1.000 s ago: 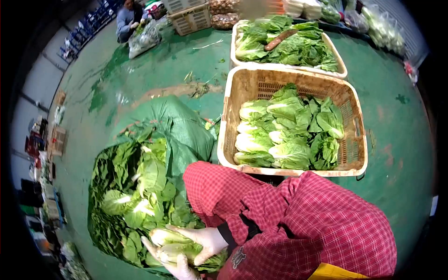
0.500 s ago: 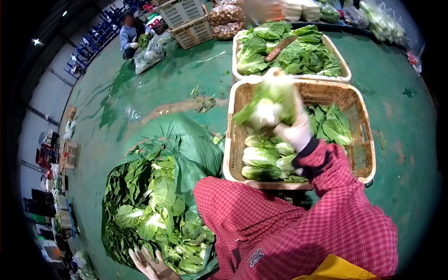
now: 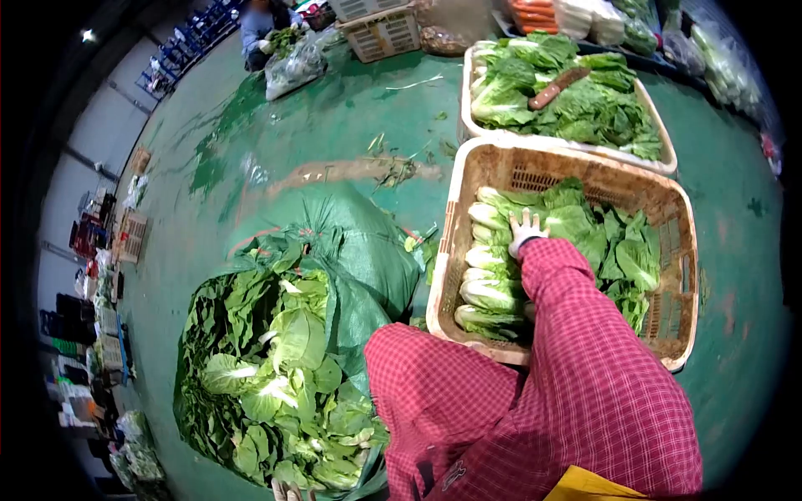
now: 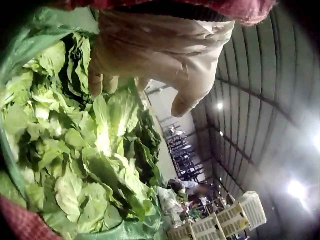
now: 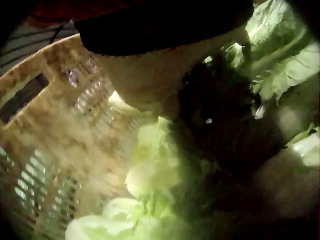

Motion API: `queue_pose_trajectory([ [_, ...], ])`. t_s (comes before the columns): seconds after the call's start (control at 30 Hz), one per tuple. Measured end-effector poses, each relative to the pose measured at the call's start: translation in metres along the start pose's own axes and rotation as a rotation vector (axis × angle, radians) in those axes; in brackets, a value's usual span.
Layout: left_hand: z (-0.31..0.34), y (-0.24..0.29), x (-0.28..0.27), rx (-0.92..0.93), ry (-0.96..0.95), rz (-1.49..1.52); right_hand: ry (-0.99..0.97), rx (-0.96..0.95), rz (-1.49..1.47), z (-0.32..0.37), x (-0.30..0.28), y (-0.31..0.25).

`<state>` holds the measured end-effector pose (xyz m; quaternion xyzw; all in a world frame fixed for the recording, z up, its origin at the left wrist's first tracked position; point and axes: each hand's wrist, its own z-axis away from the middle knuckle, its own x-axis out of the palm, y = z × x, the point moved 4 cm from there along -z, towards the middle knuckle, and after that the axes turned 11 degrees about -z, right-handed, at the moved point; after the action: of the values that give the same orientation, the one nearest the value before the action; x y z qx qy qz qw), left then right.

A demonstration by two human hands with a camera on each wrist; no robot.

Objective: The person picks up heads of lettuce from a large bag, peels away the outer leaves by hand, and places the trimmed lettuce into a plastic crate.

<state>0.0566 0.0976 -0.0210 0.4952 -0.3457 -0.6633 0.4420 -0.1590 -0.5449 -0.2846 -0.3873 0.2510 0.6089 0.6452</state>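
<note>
Inside the nearer crate (image 3: 501,163), pale-stemmed leafy heads (image 3: 493,292) lie in a row along the left wall, with darker, looser greens to the right. The gloved right hand (image 3: 526,230) rests on them, fingers spread. The gloved left hand (image 4: 160,55), fingers loose and holding nothing, hangs over leaves (image 3: 301,334) filling an open green sack (image 3: 376,250). Behind, a second crate (image 3: 467,88) brims with heads, a brown handle (image 3: 558,88) on top.
</note>
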Motion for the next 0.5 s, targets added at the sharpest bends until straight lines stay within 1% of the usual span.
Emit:
queue_pose_trajectory([
  [0.03,-0.003,-0.011,-0.007,0.022,-0.008,0.016,-0.008,-0.030,0.010,0.001,-0.006,0.005],
  [0.1,-0.005,-0.020,-0.014,-0.088,0.011,0.044,0.019,-0.029,0.061,0.006,-0.022,0.005],
  [0.13,-0.021,-0.057,-0.037,-0.085,0.107,-0.094,0.112,-0.127,0.050,0.016,-0.037,0.003],
  [0.17,-0.032,-0.074,-0.049,-0.118,0.127,-0.120,0.184,-0.244,0.036,0.017,-0.042,0.005],
  [0.2,-0.033,-0.076,-0.053,-0.128,0.173,-0.104,0.399,-0.493,-0.004,-0.004,-0.040,0.019],
  [0.23,-0.042,-0.087,-0.061,-0.144,0.145,0.025,0.483,-0.725,-0.068,0.010,-0.057,0.014],
  [0.27,-0.048,-0.091,-0.065,-0.137,0.190,0.051,0.465,-0.779,-0.202,0.059,-0.087,-0.015],
  [0.3,-0.057,-0.102,-0.074,-0.134,0.191,0.016,0.487,-0.916,-0.325,0.054,-0.092,-0.019],
  [0.33,-0.064,-0.104,-0.074,-0.146,0.211,0.087,0.424,-1.031,-0.432,0.081,-0.099,-0.046],
  [0.37,-0.075,-0.117,-0.078,-0.123,0.183,0.152,0.374,-1.128,-0.534,0.114,-0.113,-0.070],
  [0.43,-0.090,-0.144,-0.089,-0.130,0.113,0.201,0.212,-1.256,-0.611,0.171,-0.118,-0.121],
  [0.47,-0.097,-0.163,-0.098,-0.178,0.174,0.179,0.056,-1.230,-0.652,0.200,-0.113,-0.150],
  [0.5,-0.102,-0.175,-0.104,-0.219,0.225,0.158,0.022,-1.395,-0.611,0.237,-0.104,-0.181],
])
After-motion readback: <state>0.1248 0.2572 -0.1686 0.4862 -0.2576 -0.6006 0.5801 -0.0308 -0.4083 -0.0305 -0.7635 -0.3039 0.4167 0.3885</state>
